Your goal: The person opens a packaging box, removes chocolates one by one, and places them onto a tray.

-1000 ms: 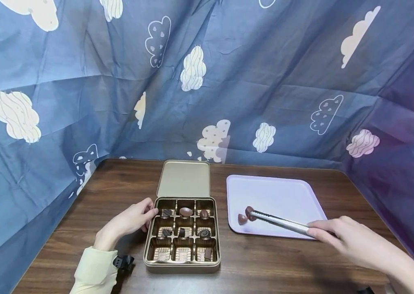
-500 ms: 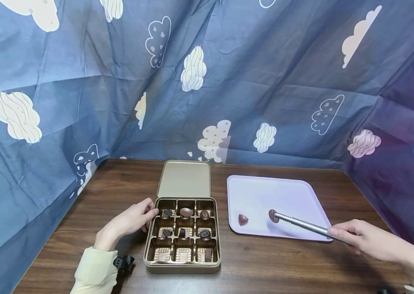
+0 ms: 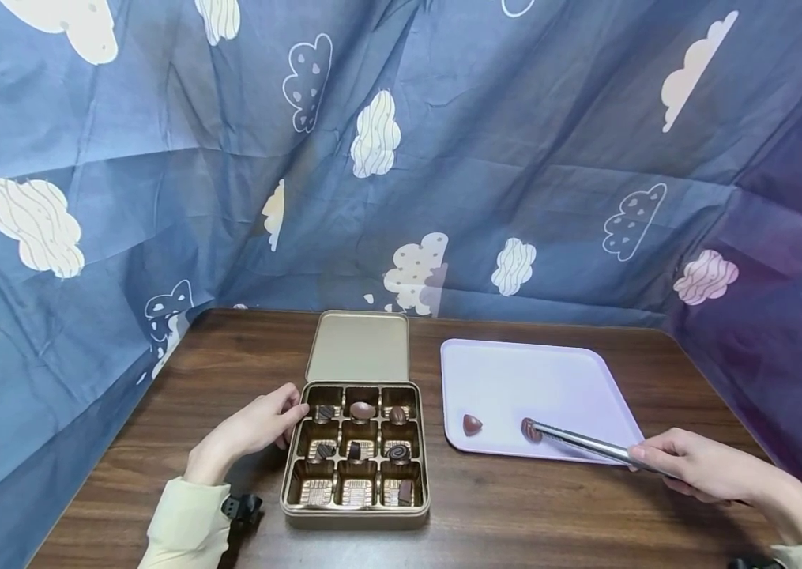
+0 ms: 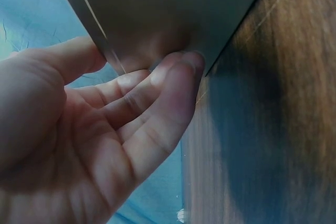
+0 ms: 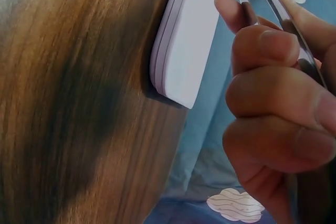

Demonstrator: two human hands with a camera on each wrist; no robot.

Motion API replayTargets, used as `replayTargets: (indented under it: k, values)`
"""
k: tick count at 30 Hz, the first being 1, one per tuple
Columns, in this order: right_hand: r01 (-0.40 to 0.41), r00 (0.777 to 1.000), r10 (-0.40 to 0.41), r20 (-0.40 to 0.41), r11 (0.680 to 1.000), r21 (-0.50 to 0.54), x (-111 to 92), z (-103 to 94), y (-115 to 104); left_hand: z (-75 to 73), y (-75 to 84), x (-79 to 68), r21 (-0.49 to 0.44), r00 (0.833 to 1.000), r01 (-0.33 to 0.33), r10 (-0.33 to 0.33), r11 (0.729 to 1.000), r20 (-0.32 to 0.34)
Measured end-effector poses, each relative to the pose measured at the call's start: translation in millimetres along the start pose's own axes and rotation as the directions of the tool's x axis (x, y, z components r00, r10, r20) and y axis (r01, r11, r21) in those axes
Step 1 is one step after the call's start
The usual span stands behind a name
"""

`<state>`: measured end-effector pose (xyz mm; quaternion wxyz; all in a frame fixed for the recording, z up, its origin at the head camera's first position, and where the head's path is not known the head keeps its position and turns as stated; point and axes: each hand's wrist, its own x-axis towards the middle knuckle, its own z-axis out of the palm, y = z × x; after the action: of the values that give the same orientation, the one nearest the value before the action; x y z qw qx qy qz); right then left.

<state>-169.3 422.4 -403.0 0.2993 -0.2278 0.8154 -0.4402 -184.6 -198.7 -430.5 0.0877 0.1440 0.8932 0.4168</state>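
Note:
My right hand (image 3: pixel 702 464) holds metal tongs (image 3: pixel 585 444), whose tips are at a ridged brown chocolate (image 3: pixel 531 430) low over or on the lilac tray (image 3: pixel 514 371); I cannot tell if it touches. To its left on the tray lies a pointed brown chocolate (image 3: pixel 472 425). My left hand (image 3: pixel 251 431) rests at the left side of the gold chocolate tin (image 3: pixel 354 519). In the left wrist view, the fingertips (image 4: pixel 181 77) lie against the tin's wall and the thumb meets its rim. Chocolates sit in the back and middle rows and the front right compartment.
The tin's lid (image 3: pixel 358 348) stands folded back behind it. Both tin and tray are on a brown wooden table (image 3: pixel 493 506). A blue cloud-print curtain (image 3: pixel 457 142) hangs behind the table and along both sides.
My right hand has drawn the tongs and the ridged chocolate rightward, away from the pointed one, then lowered them toward the tray. My left hand stays at the tin.

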Motion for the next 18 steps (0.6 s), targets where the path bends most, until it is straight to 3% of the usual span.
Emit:
replayTargets:
  k: [6, 9, 16, 18]
  values:
    - [-0.021, 1.000, 0.020, 0.020, 0.999, 0.034, 0.9, -4.1, 0.3, -0.6, -1.7, -1.2, -0.004, 1.000, 0.007, -0.007, 1.000, -0.002]
    - [-0.030, 0.999, 0.030, 0.016, 1.000, 0.002, -1.5, -5.4, -1.1, -1.7, -1.0, -1.4, 0.003, 1.000, 0.008, -0.008, 1.000, -0.003]
    - [-0.042, 0.997, 0.033, -0.063, 0.990, -0.135, -8.9, -8.8, -8.1, -1.7, 0.1, -0.5, -0.003, 1.000, 0.005, -0.005, 1.000, 0.000]
    - [-0.022, 0.994, -0.006, -0.111, 0.970, -0.244, -9.6, -8.7, -11.6, -1.4, 0.0, -0.1, -0.002, 1.000, 0.006, -0.006, 1.000, -0.002]
